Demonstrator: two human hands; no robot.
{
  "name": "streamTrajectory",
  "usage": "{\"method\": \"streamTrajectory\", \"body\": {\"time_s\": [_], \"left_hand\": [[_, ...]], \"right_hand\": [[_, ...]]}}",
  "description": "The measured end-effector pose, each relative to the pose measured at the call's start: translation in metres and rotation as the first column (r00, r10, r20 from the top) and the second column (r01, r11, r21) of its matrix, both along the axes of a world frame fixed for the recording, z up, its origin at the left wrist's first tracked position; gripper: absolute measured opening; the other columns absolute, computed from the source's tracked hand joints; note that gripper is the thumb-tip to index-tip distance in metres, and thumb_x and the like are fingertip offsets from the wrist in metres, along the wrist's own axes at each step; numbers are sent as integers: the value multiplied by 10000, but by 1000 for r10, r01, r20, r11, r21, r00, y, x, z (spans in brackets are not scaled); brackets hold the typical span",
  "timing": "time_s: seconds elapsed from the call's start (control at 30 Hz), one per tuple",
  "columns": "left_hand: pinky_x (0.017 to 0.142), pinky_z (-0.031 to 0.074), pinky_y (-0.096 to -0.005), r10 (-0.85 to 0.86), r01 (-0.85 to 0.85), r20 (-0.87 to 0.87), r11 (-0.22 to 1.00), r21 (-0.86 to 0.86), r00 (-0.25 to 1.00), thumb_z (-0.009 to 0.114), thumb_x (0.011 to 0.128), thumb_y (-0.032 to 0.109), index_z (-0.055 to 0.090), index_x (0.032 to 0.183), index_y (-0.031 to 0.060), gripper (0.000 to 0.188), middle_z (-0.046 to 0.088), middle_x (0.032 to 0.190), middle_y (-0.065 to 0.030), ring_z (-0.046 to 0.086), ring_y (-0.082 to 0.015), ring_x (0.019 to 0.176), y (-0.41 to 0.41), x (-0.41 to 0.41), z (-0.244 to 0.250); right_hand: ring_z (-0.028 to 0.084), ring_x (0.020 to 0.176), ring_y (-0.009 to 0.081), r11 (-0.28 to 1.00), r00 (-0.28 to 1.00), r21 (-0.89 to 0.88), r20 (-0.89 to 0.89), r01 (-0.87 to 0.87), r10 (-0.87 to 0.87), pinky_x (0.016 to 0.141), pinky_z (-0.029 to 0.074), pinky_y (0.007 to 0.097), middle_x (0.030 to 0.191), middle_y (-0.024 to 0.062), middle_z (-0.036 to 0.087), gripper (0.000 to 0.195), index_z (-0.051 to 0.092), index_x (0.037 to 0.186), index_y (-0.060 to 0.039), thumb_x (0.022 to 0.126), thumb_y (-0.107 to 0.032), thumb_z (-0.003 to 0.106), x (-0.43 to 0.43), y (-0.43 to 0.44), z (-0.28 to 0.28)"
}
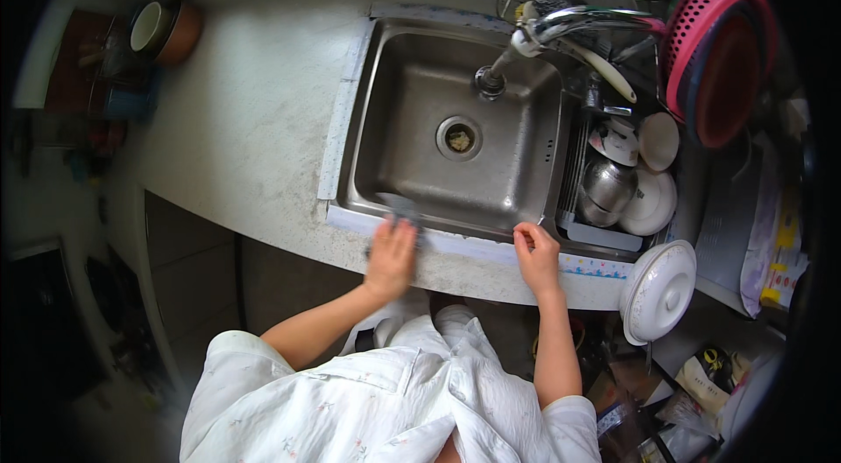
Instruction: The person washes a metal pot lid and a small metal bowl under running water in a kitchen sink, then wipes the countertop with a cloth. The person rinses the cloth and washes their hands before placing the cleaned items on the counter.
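My left hand [392, 259] lies over the front edge of the stainless steel sink [401, 101], pressing on a grey cloth [402, 207]. Both hand and cloth are blurred, and the palm hides part of the cloth. At the sink's front right corner, my right hand [539, 256] rests with its fingers curled in, and nothing shows between them. Pale food scraps [460, 140] sit in the drain [441, 138]. A pale adhesive strip [460, 246] runs along the counter beside the front rim.
A chrome faucet [591, 17] reaches over the sink from behind. Right of the basin, a drying rack holds bowls [617, 141] and a metal pot [608, 184]. A white lid [660, 292] stands at the counter's front right edge. Colanders [680, 36] lean at the back right; pots [181, 36] stand far left.
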State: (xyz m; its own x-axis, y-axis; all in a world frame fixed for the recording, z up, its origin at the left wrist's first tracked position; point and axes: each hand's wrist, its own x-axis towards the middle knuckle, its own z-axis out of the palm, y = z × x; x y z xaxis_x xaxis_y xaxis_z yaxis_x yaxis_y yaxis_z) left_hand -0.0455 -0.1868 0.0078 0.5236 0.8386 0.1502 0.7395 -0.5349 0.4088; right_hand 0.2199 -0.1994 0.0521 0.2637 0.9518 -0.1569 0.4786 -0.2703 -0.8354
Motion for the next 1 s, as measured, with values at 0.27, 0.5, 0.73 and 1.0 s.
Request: {"method": "streamTrajectory", "body": {"time_s": [0.27, 0.5, 0.73, 1.0], "left_hand": [[778, 422, -369, 294, 6, 504, 860, -510, 812, 549, 759, 95, 582, 892, -15, 176, 563, 937, -214, 528, -376, 866, 108, 119, -18], [677, 446, -324, 270, -82, 414, 905, -417, 869, 558, 777, 147, 581, 1003, 57, 244, 610, 841, -109, 573, -301, 743, 217, 131, -15], [578, 434, -257, 836, 45, 239, 250, -967, 493, 558, 716, 17, 564, 934, 31, 219, 577, 741, -33, 536, -124, 656, 257, 139, -43], [600, 461, -287, 774, 466, 268, -38, -884, 573, 524, 783, 65, 551, 932, 57, 152, 578, 834, -32, 550, -140, 672, 243, 142, -56]], "right_hand": [[535, 795, 272, 987, 932, 159, 359, -8, -50, 684, 433, 355, 851, 115, 567, 96, 564, 821, -30, 726, -31, 547, 44, 46, 1], [339, 1165, 278, 991, 294, 130, 946, 38, -136, 926, 331, 384, 1251, 92, 401, 545, 392, 1203, -36, 690, -89, 568, 122, 140, 25], [539, 872, 292, 975, 514, 22, 847, 221, -136, 695, 457, 394, 1134, 127, 490, 395, 479, 1079, -51, 694, -103, 552, 104, 149, 18], [519, 916, 240, 932, 931, 30, -64, 362, -359, 764, 433, 332, 996, 115, 530, 276, 498, 1042, -57, 780, -134, 542, -20, 155, -83]]}}
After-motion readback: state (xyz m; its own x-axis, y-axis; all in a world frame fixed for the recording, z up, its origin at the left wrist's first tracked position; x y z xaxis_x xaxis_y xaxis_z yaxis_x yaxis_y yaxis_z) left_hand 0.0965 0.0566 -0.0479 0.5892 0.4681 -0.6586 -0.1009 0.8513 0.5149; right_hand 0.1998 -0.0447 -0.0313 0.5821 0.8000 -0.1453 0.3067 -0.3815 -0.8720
